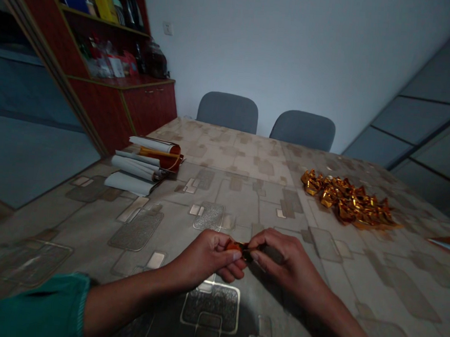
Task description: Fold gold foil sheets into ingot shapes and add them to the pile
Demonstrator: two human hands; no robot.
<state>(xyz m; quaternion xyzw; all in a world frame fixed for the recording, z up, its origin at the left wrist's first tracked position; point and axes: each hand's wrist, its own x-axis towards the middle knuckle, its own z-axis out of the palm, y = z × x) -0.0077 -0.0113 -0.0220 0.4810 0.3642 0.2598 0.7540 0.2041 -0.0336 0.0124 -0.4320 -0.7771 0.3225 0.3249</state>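
A small orange-gold foil piece [234, 246] is pinched between the left hand [219, 255] and the right hand [282, 254], with both grips narrow on it (its shape is mostly hidden by the fingers). Beyond the grip to the right, a cluster of folded foil pieces [349, 200] is spread, well apart. Beyond it to the left, a stack of loosely curled sheets [140, 167] is set near the table's left edge. Between the grip and both groups, a broad stretch of patterned tablecloth [246, 190] is left for movement. Straight ahead, the far edge is bordered by two gray chairs [228, 111].
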